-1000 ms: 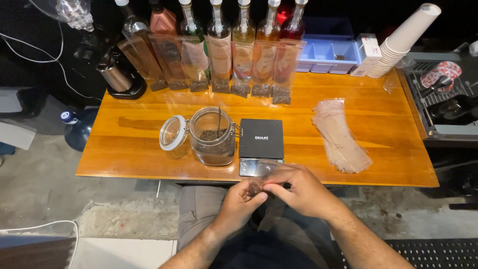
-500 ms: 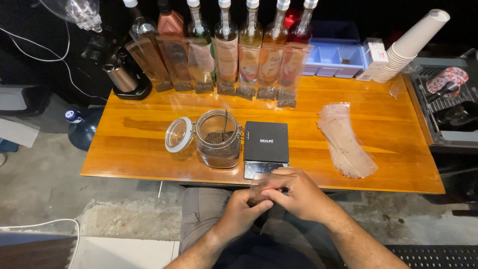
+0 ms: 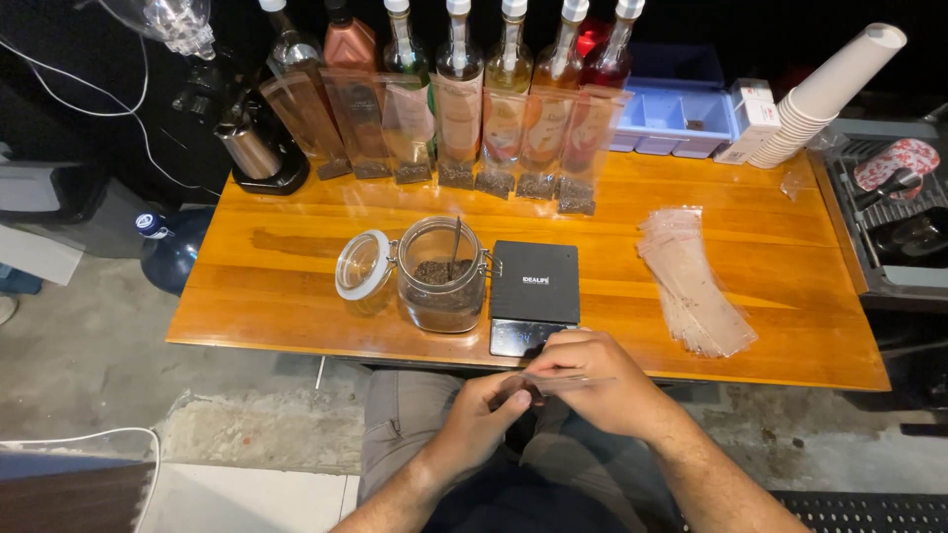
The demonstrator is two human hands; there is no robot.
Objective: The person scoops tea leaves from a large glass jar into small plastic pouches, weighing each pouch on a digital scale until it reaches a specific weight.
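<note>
Both hands meet just below the near edge of the wooden worktop [image 3: 296, 326], above the person's lap. The right hand [image 3: 592, 380] is curled over a small clear plastic pouch [image 3: 568, 379], pinching its upper edge between thumb and fingers, while the left hand [image 3: 484, 419] grips the pouch's other end from below; whether anything is already inside it cannot be told. The pouch looks thin, light and floppy, probably slick to the touch, so it seems best held by its edges near the mouth, where two fingers can part the film without crumpling it. On the worktop, directly beyond the hands, sits a black digital scale [image 3: 534, 293], and just beside its left side stands an open glass jar [image 3: 441, 288] of dark granules with a metal spoon [image 3: 454, 247] upright in it, its hinged lid [image 3: 362, 266] swung to the left. A fanned stack of empty pouches [image 3: 694, 284] lies well apart to the right. Along the far edge, filled pouches [image 3: 494, 148] lean against a row of bottles [image 3: 459, 59].
</note>
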